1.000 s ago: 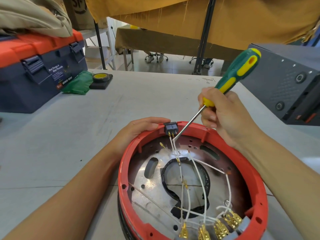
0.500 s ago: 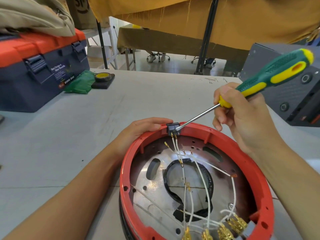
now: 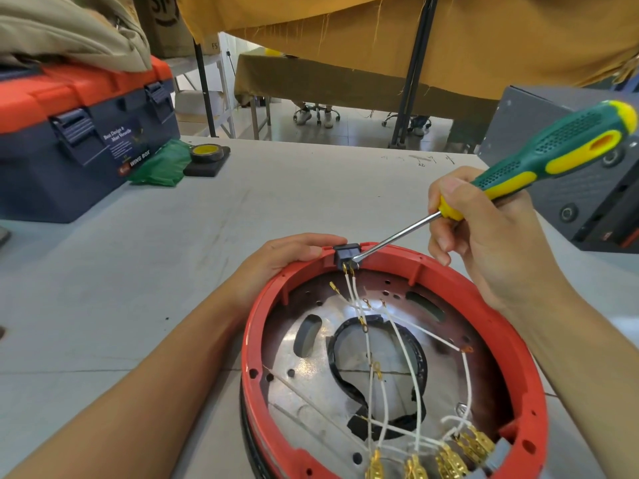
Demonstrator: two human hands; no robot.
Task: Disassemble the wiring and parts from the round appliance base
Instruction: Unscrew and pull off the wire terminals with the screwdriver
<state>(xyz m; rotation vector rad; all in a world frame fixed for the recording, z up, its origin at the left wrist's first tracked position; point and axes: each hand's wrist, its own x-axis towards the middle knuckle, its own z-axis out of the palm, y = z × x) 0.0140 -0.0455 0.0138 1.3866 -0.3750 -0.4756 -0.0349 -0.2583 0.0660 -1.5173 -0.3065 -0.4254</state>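
A single wide-angle camera on the person's head looks forward and down over the table (image 3: 173,271), close above the round base (image 3: 518,340) at the bottom of the frame. Farther up, it takes in the room beyond the table's far edge.

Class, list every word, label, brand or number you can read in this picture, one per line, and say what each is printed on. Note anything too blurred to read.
"WING BOX": white print on the front of the toolbox.
"Best Design & Most Versatile": smaller print on the same toolbox sticker; only roughly legible.
"SF": part of a dark mark on the cardboard box, cut off by the frame.
"FS": on the box edge behind; partly hidden.
Pen scribbles on the table: unreadable.
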